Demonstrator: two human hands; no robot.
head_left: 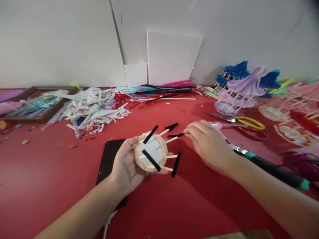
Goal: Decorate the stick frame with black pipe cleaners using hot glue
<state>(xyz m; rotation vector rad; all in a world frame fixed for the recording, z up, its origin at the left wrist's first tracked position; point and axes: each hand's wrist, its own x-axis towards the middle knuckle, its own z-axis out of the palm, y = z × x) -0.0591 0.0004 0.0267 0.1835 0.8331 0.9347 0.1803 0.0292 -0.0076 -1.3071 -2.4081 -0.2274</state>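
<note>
My left hand (126,164) is wrapped round the edge of a small round craft base (152,151) with a cream rim and a white middle. Short wooden sticks (171,139) stand out from it, and pieces of black pipe cleaner (151,160) sit across several stick ends. Over the table to the right, my right hand (203,141) has its fingertips pinched on the end of a short black pipe cleaner piece (182,134). More short black pieces (171,126) lie just beyond the base, close to those fingertips.
A black phone (107,156) lies partly under my left hand. Yellow-handled scissors (249,122), pliers (245,153) and a glue gun (219,127) are at right, before finished carousel-like crafts (245,84). White scraps (94,108) and long pipe cleaners (164,89) line the back.
</note>
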